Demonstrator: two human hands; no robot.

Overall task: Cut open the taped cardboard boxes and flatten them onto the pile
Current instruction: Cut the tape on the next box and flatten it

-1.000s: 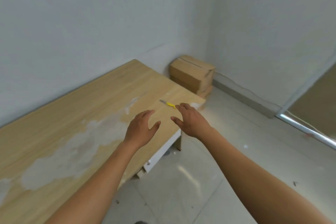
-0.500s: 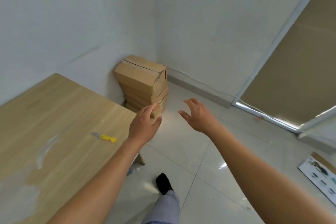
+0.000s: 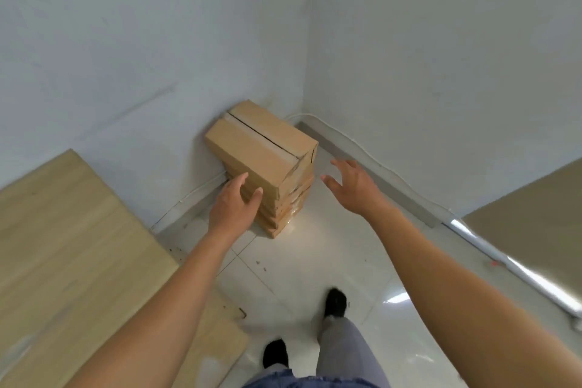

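At the corner where the two white walls meet, we see a stack of cardboard boxes [image 3: 277, 195] standing on the pale tiled floor [image 3: 299, 264], its back against the wall. The top box [image 3: 252, 148] is the tallest. It is plain brown card, with a pale strip of tape along its top seam and a dark slit beside that strip. We can read no lettering on any face. Thinner boxes lie under it, their edges a little uneven.

Both our arms are stretched out toward the stack, bare to the elbow. Our left hand [image 3: 234, 203] is in front of the stack's near left corner, palm turned toward the card, fingers [image 3: 239, 181] straight and spread wide, thumb out across the corner edge. We cannot tell whether it touches the card. Our right hand [image 3: 351, 187] hangs to the right of the stack and apart from it, palm facing the boxes, fingers wide, holding nothing.

Left of the stack lies the light wooden worktop [image 3: 63, 246]. A white cable [image 3: 362, 148] runs from behind the stack along the grey skirting to the right. Nearer us than the stack are a grey trouser leg [image 3: 343, 343] and two black shoes, one [image 3: 335, 302] ahead of the other [image 3: 275, 353].
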